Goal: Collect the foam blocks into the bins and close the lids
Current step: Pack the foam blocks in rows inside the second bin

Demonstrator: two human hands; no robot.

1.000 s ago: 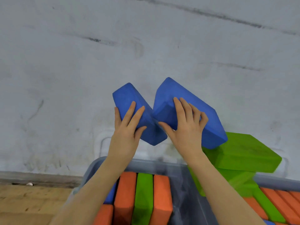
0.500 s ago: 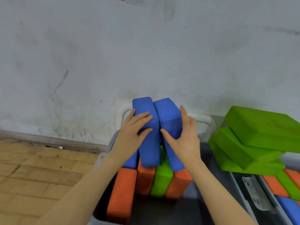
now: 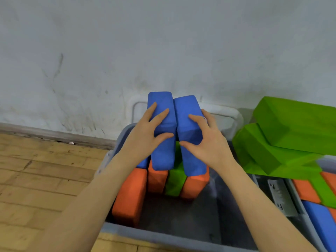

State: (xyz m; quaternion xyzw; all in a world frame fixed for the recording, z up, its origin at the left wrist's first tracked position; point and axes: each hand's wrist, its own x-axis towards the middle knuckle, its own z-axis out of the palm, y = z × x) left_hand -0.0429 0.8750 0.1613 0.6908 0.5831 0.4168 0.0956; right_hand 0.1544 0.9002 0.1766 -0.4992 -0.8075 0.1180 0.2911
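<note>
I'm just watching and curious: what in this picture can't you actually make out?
- Left blue block and right blue block: the left hand and right hand cover parts of them in the head view.
- Small blue block: mostly hidden behind the left wrist.
- Right bin: cut off by the frame edge.
- Green stack: its lower right edge is blurred.

Floor (image 3: 41,180): tan wood planks, worn, running up to a grey baseboard (image 3: 54,136) under a scuffed white wall. Grey bin (image 3: 163,237) sits directly on it, far end close to the wall. Second grey bin (image 3: 301,220) just beside it on the right. Small pale speck (image 3: 71,142) on the floor at the baseboard.
</note>
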